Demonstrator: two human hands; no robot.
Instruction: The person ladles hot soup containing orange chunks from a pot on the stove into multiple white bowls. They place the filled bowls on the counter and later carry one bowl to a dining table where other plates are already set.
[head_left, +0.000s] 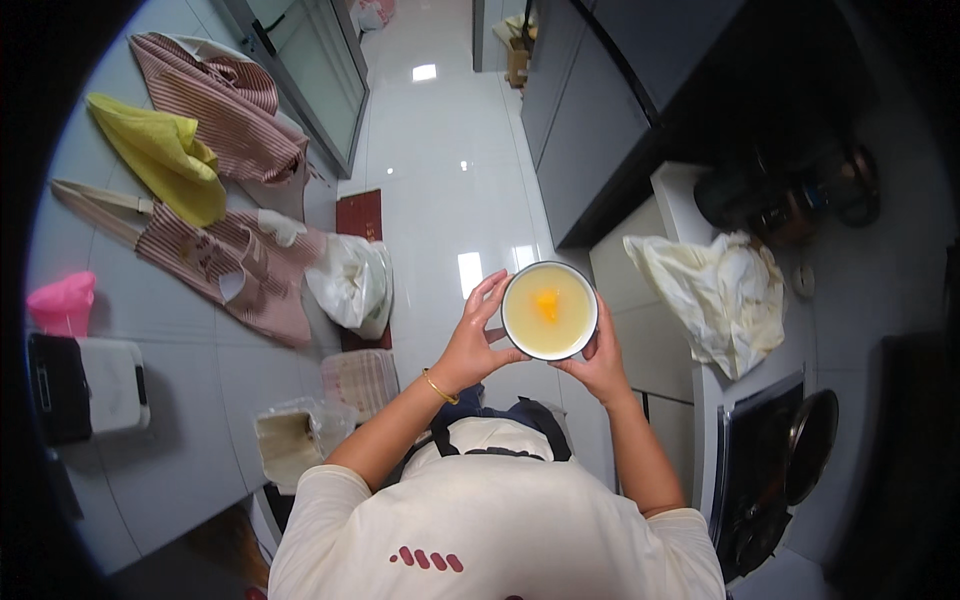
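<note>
A round white bowl with a dark rim (510, 330) is held level in front of my body. It contains a cloudy pale-yellow liquid (529, 330), and an orange-yellow piece (548, 304) shows near the middle. My left hand (480, 334), with a gold bangle on its wrist, grips the bowl's left side, fingers at the rim and thumb beneath the near edge. On the opposite side my right hand (604, 360) supports the bowl, its fingers partly hidden behind it.
Right: a counter (705, 420) with a crumpled cream cloth (712, 300), a cooktop (757, 450) and a pan (811, 446). Left: hanging striped aprons (217, 112), a yellow towel (161, 154), a white plastic bag (352, 285) and a lined bin (289, 450). Ahead: glossy tiles (427, 127), a glass door (315, 67).
</note>
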